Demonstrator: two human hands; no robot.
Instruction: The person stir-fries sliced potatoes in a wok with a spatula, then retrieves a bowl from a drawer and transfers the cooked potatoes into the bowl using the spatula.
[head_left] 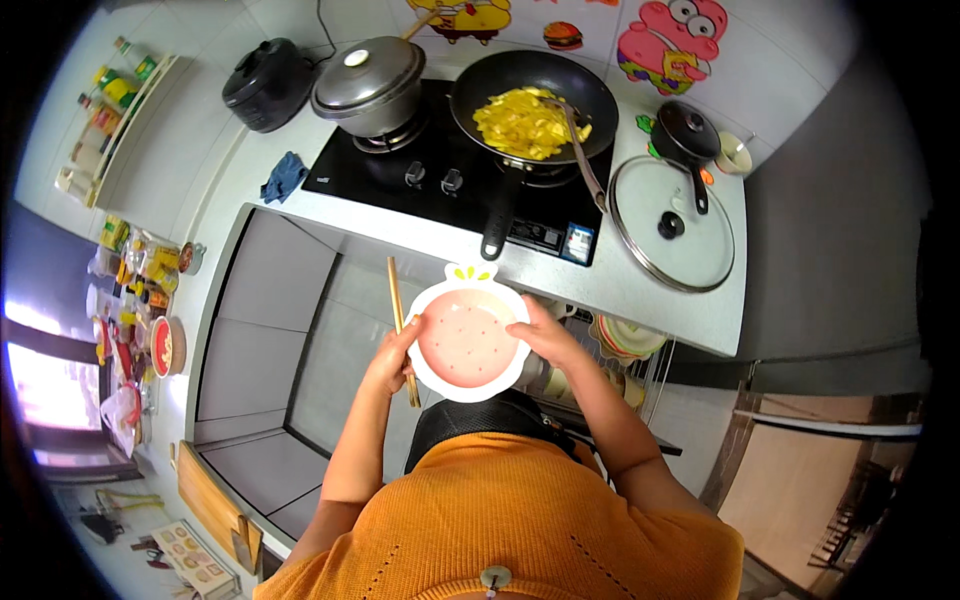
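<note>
Head view: your left hand (393, 362) is holding two things, the left side of a pink bowl (464, 340) and a pair of wooden chopsticks (396, 292). Your right hand (545, 332) grips the right side of the bowl, with its thumb over the white rim. The fingers under the bowl are hidden. You have the bowl in front of your tummy, near the front edge of the counter (690, 314). You can see dots on its pink bottom.

Past that edge, a black pan (592, 85) sits on the stove (378, 188), its handle pointing at you. Yellow food (520, 125) is in it, and a spatula (586, 168) leans over its side. A big pot (372, 92) sits to the left. A glass lid (690, 250) lies near the counter's right front corner, and a blue cloth (285, 177) lies by the front edge, left of the stove.
</note>
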